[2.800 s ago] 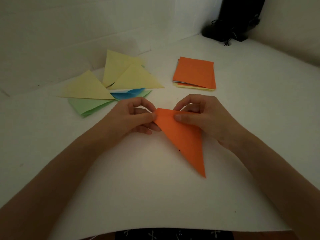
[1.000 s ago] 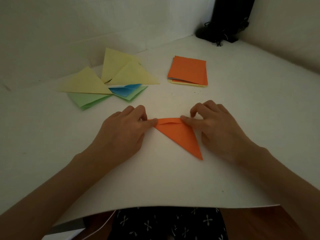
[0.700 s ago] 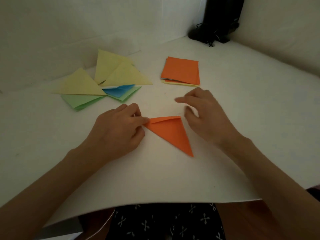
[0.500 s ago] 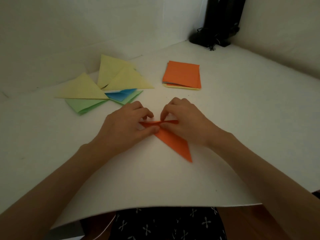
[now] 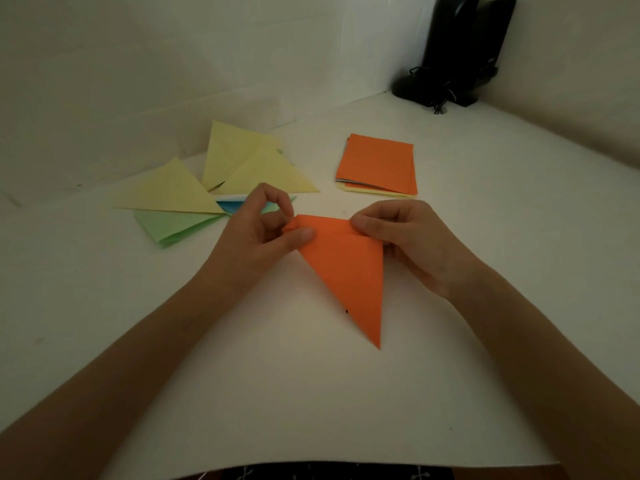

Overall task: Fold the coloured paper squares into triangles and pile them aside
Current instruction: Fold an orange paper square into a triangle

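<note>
Orange triangle [image 5: 349, 271], pressed flat a moment ago, is now lifted: L hand [image 5: 263, 233] & R hand [image 5: 408, 244] each pinch a top corner. Crease prob. done; next stop is the pile [image 5: 166, 195] up-left of it.

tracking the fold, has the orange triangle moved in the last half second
Yes: the orange triangle has moved up the view, its top edge nearer the stack of orange squares.

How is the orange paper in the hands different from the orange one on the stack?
The held orange paper is folded into a triangle; the stack's top orange sheet is an unfolded square. The left hand and right hand pinch the held orange paper's upper corners; the stack's top orange sheet lies untouched. Both are the same orange.
</note>
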Action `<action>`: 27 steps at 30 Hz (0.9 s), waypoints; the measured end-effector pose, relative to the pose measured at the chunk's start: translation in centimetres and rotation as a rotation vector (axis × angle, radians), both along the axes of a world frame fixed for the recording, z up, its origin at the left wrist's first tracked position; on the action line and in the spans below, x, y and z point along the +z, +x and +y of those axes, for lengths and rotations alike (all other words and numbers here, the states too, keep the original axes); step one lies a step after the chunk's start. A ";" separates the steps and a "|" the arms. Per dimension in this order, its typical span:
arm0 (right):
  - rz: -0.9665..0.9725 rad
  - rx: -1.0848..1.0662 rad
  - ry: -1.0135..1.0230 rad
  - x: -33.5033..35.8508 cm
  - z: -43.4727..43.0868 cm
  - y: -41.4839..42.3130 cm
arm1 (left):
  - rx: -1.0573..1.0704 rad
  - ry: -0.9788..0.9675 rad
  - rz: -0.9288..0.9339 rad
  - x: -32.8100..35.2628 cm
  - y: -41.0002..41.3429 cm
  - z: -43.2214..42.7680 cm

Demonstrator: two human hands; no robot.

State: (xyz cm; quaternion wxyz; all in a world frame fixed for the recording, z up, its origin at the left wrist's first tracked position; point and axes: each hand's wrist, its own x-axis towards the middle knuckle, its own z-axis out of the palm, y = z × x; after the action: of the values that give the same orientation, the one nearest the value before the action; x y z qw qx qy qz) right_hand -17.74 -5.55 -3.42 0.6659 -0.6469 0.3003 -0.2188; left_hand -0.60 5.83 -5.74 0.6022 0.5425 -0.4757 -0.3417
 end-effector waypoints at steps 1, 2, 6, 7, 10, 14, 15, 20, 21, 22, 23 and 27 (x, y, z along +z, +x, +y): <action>-0.008 0.004 0.043 0.0 0.0 -0.1 | -0.016 -0.026 -0.054 0.0 -0.1 0.1; -0.012 0.011 0.074 0.0 0.0 -0.1 | -0.030 -0.034 -0.114 0.1 -0.3 0.1; -0.002 0.050 0.117 0.4 -0.1 -0.3 | -0.046 -0.003 -0.257 0.2 -0.3 0.2; 0.016 0.047 0.109 0.4 0.0 -0.3 | -0.057 0.001 -0.270 0.2 -0.3 0.3; 0.065 0.024 0.072 0.3 0.1 -0.3 | -0.093 0.010 -0.280 0.3 -0.3 0.4; 0.079 0.012 0.091 0.5 0.1 -0.3 | -0.089 -0.001 -0.266 0.7 -0.2 0.7; 0.079 -0.001 0.090 0.5 0.0 -0.3 | -0.078 -0.013 -0.280 0.7 -0.3 0.7; 0.076 -0.127 0.019 0.4 0.1 -0.2 | 0.036 0.023 -0.148 0.2 -0.4 0.2; 0.074 -0.154 -0.001 0.3 0.1 -0.2 | 0.034 0.031 -0.096 0.1 -0.4 0.1; 0.072 -0.178 -0.024 0.3 0.1 -0.1 | 0.032 0.038 -0.039 0.1 -0.3 0.0; 0.073 -0.200 -0.053 0.2 0.0 -0.1 | 0.035 0.046 0.011 0.2 -0.3 0.0; 0.069 -0.210 -0.186 -0.1 0.1 0.2 | 0.097 0.068 0.039 0.6 -0.2 0.1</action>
State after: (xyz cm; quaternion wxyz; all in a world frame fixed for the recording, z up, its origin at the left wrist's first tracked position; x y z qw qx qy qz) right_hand -17.54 -5.42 -3.48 0.5657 -0.6781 0.3675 -0.2919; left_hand -0.82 5.89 -5.10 0.6083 0.5784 -0.4251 -0.3386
